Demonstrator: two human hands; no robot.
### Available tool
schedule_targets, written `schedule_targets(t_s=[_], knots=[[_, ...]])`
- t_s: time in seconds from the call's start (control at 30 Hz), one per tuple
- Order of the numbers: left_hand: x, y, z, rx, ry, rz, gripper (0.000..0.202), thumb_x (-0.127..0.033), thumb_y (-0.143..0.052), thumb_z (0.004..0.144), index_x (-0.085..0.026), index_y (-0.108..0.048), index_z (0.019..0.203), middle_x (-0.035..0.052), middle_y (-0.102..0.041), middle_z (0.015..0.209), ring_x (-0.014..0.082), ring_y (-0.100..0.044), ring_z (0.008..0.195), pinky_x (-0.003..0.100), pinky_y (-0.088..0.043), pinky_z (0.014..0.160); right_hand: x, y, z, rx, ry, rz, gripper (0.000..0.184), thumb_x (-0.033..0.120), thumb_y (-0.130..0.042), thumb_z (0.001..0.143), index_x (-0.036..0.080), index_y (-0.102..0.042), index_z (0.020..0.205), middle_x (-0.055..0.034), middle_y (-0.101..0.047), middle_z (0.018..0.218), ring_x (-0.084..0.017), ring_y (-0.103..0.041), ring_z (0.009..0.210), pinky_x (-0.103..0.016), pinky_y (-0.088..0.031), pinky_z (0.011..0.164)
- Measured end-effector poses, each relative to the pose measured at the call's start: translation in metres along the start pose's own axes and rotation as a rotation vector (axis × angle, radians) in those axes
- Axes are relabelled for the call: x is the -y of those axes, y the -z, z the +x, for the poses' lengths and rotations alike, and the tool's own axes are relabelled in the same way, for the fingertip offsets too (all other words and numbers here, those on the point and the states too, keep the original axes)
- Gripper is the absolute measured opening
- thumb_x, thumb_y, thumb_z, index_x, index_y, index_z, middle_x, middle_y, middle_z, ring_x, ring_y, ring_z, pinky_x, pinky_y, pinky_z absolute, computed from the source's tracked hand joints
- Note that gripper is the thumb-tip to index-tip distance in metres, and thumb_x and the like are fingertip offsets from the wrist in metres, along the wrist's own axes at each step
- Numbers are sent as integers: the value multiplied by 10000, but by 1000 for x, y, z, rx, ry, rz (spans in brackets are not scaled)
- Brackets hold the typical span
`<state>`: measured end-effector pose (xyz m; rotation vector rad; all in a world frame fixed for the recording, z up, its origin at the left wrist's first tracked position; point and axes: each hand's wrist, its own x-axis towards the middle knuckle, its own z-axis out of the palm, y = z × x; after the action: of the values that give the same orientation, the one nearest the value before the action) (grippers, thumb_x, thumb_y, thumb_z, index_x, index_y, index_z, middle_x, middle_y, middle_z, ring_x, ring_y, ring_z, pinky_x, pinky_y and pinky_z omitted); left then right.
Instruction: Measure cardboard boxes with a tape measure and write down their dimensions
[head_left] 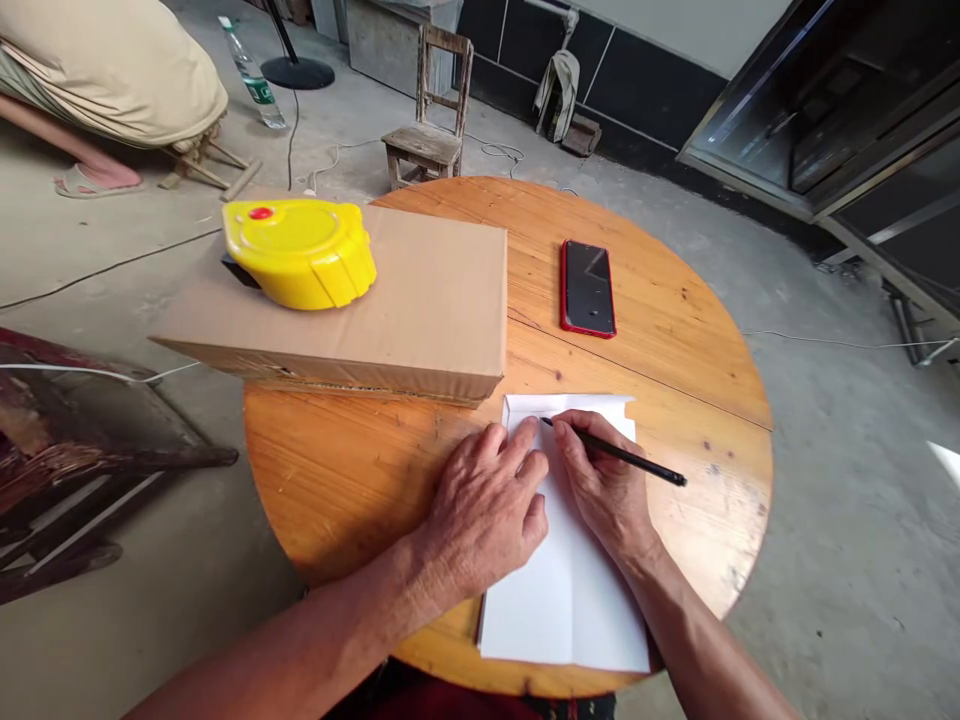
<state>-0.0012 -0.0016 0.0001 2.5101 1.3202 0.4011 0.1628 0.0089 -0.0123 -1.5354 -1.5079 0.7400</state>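
A black pen (pixel 637 460) is pinched in my right hand (pixel 604 475), its tip at the upper part of a white sheet of paper (pixel 562 615). My left hand (pixel 491 500) rests on the same paper, fingers bent a little and apart, with the fingertips close to the pen tip. The paper shows a crease down its middle and a folded strip along its top edge. Up and to the left of my hands, a yellow tape measure (pixel 300 250) lies on a brown cardboard box (pixel 442 300).
The round wooden table (pixel 345 480) carries all of this, and a phone with a red case (pixel 589 288) lies at its far right. Beyond it stand a small wooden chair (pixel 431 145) and a plastic bottle (pixel 259 90). At the left, a person's foot (pixel 105 175) shows.
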Motion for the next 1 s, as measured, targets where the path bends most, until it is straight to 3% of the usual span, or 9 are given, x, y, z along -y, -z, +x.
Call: schedule_targets(t_s=[1.0], knots=[[-1,1,-2,-10,0,-27,104,-216,-559,840,-211,-569,943,24,-501,1449,273,-516,1069,452,-501,863,-1,1,-1,-47,-26,5,102,293,-606,917,217,-673,902,13,-625,734,-131,-548,647,-267,-423,596]])
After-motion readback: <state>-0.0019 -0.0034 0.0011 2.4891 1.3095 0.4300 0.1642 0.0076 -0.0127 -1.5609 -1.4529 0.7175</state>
